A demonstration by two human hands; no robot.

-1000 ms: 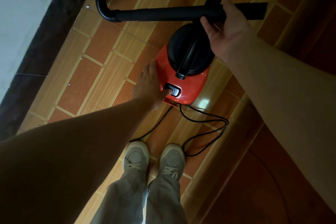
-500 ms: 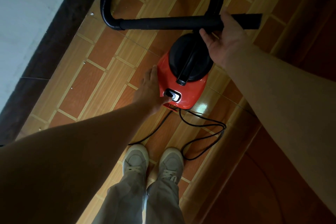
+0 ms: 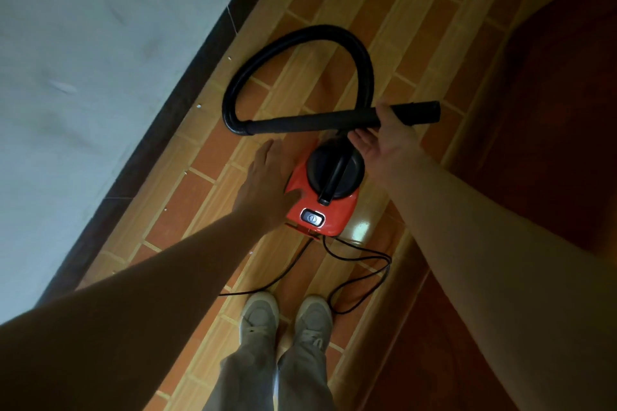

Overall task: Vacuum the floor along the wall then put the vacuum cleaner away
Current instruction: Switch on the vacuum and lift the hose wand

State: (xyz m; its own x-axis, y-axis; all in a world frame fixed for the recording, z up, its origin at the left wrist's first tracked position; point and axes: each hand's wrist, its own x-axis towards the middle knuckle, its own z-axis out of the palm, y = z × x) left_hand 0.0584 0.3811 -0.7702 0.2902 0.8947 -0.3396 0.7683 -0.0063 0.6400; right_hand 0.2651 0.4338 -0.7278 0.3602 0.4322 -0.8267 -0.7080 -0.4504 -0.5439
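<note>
I have the vacuum (image 3: 337, 218) standing on the tiled floor (image 3: 213, 210) at 12 o'clock from the person's shoes (image 3: 258, 314). It is a little apart from the dark skirting (image 3: 173, 117) and the wall (image 3: 100, 43), which run off toward 10 o'clock. The left hand (image 3: 267, 183) is held flat at the vacuum's 9 o'clock side, fingers straight and close together. Its thumb rests on the red shell just above the switch (image 3: 312, 218). The right hand (image 3: 384, 140), palm up at the vacuum's 1 o'clock, curls its fingers round the tube (image 3: 310, 122), which lies level across the machine's top. From the tube's 9 o'clock end the hose (image 3: 300, 40) loops over toward 12 and back down behind that hand. The cord (image 3: 364, 264) leaves the vacuum at 6 o'clock and coils beside the right shoe.
</note>
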